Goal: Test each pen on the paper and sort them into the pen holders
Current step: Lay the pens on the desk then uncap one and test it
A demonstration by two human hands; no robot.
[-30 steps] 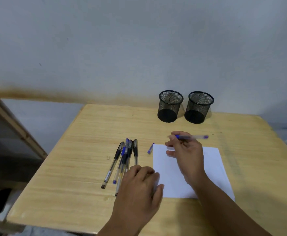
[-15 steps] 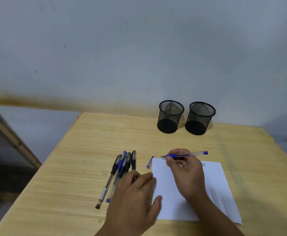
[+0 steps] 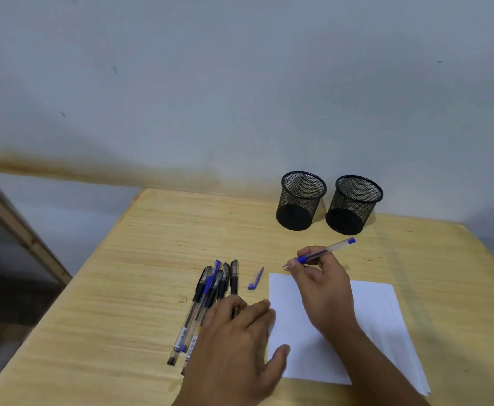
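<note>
My right hand (image 3: pixel 323 291) grips an uncapped blue pen (image 3: pixel 324 252), tip pointing left just above the far left corner of the white paper (image 3: pixel 377 326). Its blue cap (image 3: pixel 256 279) lies on the table left of the paper. My left hand (image 3: pixel 237 350) rests flat with fingers apart on the paper's left edge and over the near ends of several capped pens (image 3: pixel 207 297), black and blue, lying bunched together. Two black mesh pen holders, left one (image 3: pixel 300 200) and right one (image 3: pixel 354 205), stand side by side at the back, nothing visible inside.
The wooden table (image 3: pixel 140 259) stands against a grey wall. A wooden frame (image 3: pixel 20 230) leans off the table's left side. The table's left edge runs diagonally toward me.
The view has tilted upward, so everything sits lower in frame. My right hand has turned the pen so its rear end points up to the right. My left hand stays on the paper's edge.
</note>
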